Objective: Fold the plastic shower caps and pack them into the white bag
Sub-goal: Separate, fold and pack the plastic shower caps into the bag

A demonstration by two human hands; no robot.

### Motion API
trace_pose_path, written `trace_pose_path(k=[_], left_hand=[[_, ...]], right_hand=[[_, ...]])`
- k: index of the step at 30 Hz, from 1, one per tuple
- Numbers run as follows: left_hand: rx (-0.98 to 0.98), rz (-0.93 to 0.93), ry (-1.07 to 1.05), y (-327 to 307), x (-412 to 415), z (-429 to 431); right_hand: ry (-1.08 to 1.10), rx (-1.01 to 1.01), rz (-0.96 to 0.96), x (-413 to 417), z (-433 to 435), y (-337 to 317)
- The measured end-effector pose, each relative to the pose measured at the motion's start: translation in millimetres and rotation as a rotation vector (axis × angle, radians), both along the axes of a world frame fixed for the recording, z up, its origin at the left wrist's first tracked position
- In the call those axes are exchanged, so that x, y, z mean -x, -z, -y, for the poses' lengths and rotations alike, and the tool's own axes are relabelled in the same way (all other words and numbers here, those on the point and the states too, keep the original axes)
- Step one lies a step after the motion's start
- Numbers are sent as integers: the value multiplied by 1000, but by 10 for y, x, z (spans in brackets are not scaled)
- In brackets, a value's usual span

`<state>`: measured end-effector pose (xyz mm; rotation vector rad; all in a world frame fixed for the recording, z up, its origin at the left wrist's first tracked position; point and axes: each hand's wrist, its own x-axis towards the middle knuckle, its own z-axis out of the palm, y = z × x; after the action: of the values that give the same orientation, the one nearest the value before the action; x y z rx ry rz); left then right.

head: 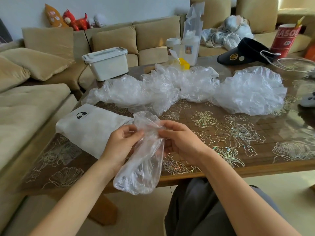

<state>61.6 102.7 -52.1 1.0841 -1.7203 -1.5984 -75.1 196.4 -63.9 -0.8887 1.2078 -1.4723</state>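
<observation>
Shower cap (144, 160) is dangling just beside the white bag (90, 130), left hand (121, 142) and right hand (179, 142) both pinching its gathered top. Flimsy and slippery-looking, it is likely wanting a grip at that bunched rim.

Over the near edge of the table (238, 150), between left hand (122, 142) and right hand (180, 142): a shower cap (143, 167), pinched by both. Just left of the hands, on the table: the bag (90, 132). Behind, in a row across the table's middle: loose shower caps (250, 89). Behind the row: storage box (107, 63) far left, upright pouch (191, 41) centre, visor (245, 51) right. Left of and behind the table: sofa (34, 108), plush toys (76, 19) on its back.
</observation>
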Motion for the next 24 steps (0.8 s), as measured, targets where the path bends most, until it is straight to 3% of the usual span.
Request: trace_pose_path(k=[6,10,15,19,22,24], left_hand=[[-360,-72,24,-41,1,-24],[-644,-82,201,-24,-78,-10],[-569,-14,355,-12,-101,20],[-477,39,398,-4,-145,114],[-395,16,283,-20,-156,169],[-294,9,150,-73,-165,168]], right_hand=[[61,-11,-100,26,9,8],[59,6,-236,12,-8,9],[76,25,-328,4,-5,12],[30,7,-283,36,-4,5],[56,-7,-237,47,-32,-60],[159,45,-519,14,-78,-54]])
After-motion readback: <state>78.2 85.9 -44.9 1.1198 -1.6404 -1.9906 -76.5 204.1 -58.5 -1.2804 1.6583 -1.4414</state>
